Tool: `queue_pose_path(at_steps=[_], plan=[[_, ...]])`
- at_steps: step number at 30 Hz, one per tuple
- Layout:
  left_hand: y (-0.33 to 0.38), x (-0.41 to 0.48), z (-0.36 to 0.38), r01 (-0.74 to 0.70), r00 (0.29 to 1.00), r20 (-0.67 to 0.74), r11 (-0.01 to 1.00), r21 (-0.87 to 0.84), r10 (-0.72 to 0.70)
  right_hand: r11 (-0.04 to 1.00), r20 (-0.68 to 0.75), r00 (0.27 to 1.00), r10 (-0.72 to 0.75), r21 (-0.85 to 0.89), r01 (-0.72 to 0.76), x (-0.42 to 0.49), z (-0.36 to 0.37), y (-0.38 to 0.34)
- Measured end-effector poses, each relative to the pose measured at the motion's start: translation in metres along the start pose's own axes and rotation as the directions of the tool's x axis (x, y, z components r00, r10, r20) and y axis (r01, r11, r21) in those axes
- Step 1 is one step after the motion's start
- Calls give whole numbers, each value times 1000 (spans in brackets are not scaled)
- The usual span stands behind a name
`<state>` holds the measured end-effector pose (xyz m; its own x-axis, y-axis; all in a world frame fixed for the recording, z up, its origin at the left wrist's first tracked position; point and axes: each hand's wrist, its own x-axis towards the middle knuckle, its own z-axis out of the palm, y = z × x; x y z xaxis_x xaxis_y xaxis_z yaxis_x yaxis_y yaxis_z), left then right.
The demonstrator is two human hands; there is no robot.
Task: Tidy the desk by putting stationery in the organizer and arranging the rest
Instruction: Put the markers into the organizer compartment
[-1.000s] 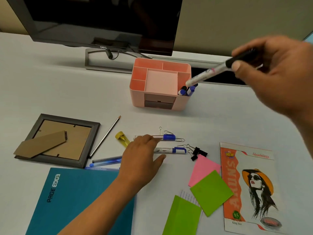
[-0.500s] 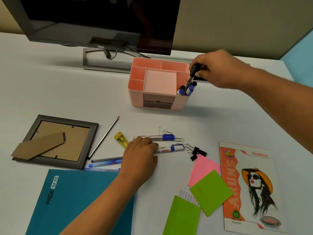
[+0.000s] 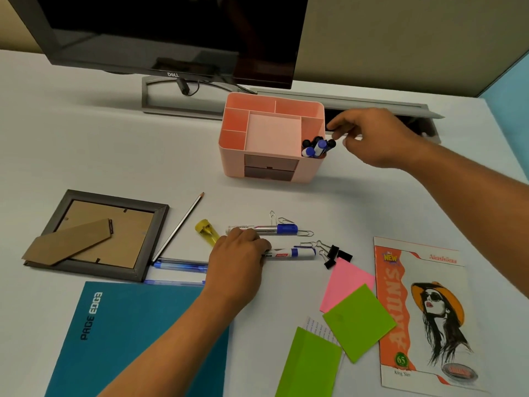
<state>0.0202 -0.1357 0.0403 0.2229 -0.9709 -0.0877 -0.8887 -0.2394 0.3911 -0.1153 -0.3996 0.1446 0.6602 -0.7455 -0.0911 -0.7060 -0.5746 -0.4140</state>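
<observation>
A pink organizer (image 3: 233, 163) stands mid-desk, with several markers (image 3: 316, 146) upright in its front right compartment. My right hand (image 3: 375, 138) hovers just right of that compartment, fingers loosely curled and holding nothing. My left hand (image 3: 237, 262) grips the left end of a blue-capped marker (image 3: 294, 253) lying on the desk. A second blue-capped marker (image 3: 269, 229) lies just behind it. Paper clips (image 3: 286, 219), black binder clips (image 3: 336, 255), a pencil (image 3: 180, 224), blue pens (image 3: 180, 266) and a small yellow item (image 3: 206, 229) lie around them.
A picture frame (image 3: 97, 233) lies face down at the left, with a teal notebook (image 3: 128, 339) in front of it. Pink (image 3: 346, 282) and green sticky notes (image 3: 357, 319) and an orange booklet (image 3: 423, 310) lie at the right. A monitor (image 3: 171, 32) stands behind the organizer.
My right hand brought a black-capped marker down into the organizer's front right compartment and let go of it. My left hand stayed on the marker on the desk.
</observation>
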Motion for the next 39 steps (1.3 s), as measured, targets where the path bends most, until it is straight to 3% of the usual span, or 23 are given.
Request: queue_pose_path(at_steps=[3,5,7,10,13,16,22,29,35,39], plan=[[1,-3,-3,-9,999,-47,999,-32,8,981,-310,940,141,171,-91,-27,13,7],[-1,-7,-5,-3,995,-97,998,-60,-3,925,-384,880,281,354,-140,-52,28,8],[-5,-12,-7,-11,988,-152,995,-98,-4,845,-322,868,378,503,-182,-80,45,2],[-7,-18,-14,-18,978,-206,981,-194,-22,693,-99,900,425,675,-253,-122,70,-23],[-2,-20,-23,-26,971,-238,967,-255,-37,525,104,932,347,802,-285,-152,87,-50],[6,-21,-28,-35,974,-224,956,-292,-33,470,127,963,237,853,-228,-166,90,-67],[19,-18,-36,-70,973,-232,931,-357,-15,519,-35,971,235,850,-95,-164,74,-77],[27,-6,-37,-107,951,-310,931,-349,-7,659,-281,941,185,747,93,-158,38,-72],[10,14,-24,0,985,-169,989,-146,-25,812,-495,865,80,536,232,-136,-17,-56],[5,25,-18,24,996,-87,1000,-12,-25,855,-571,820,35,442,271,-111,-46,-45]])
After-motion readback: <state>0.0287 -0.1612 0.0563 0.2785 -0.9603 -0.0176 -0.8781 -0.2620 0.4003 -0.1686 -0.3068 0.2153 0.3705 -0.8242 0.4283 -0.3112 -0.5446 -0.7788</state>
